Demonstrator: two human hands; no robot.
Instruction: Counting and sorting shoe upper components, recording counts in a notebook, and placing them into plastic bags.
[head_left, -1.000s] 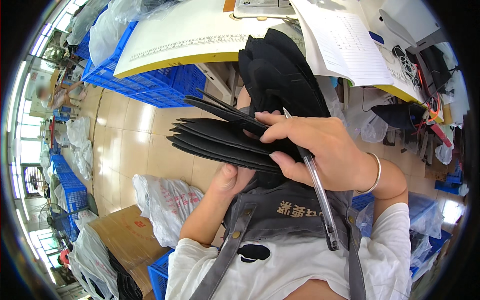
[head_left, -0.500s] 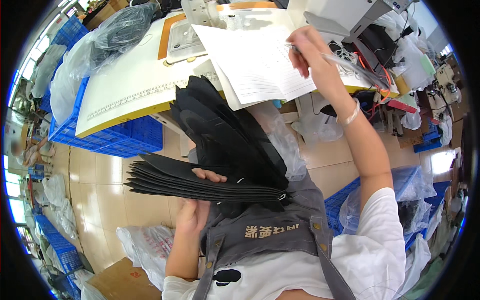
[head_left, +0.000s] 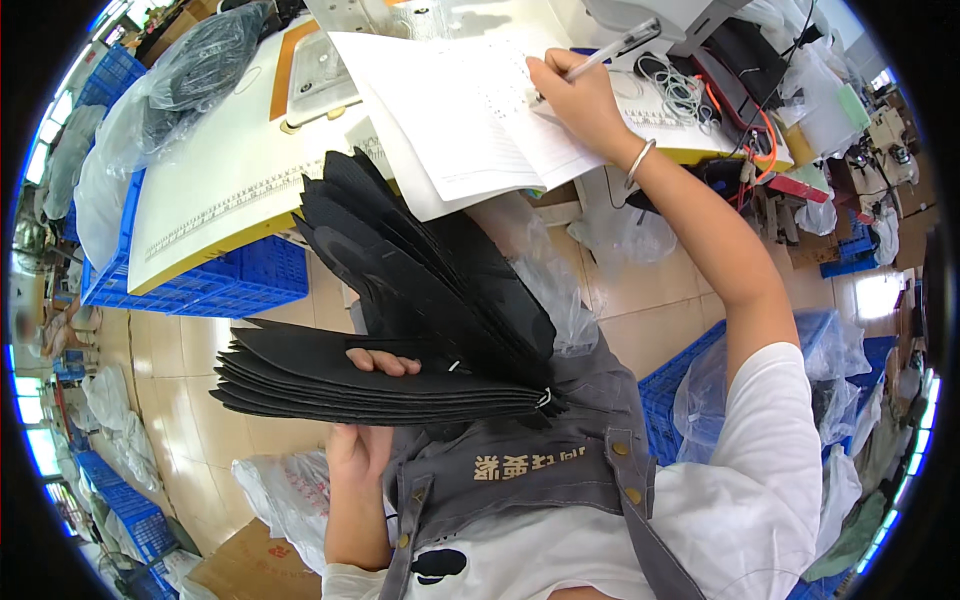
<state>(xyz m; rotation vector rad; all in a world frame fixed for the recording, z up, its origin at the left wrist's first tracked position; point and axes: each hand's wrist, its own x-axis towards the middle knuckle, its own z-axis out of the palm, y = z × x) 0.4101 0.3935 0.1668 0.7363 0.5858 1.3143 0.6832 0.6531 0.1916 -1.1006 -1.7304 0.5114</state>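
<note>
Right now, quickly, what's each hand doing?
Left hand: closed around a bundle of black flat pieces, fingers on top.
Right hand: closed, holding a pen over the open notebook.

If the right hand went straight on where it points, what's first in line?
Most likely the open notebook beneath the right hand and its clear pen; depth leaves unclear whether they already touch it.

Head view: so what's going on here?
A person's left hand holds a bundle of flat black pieces, bound near one end with a white tie, in front of their grey apron. The right hand grips a pen over an open notebook on the white table. Whether the pen tip touches the paper is hard to tell.
</note>
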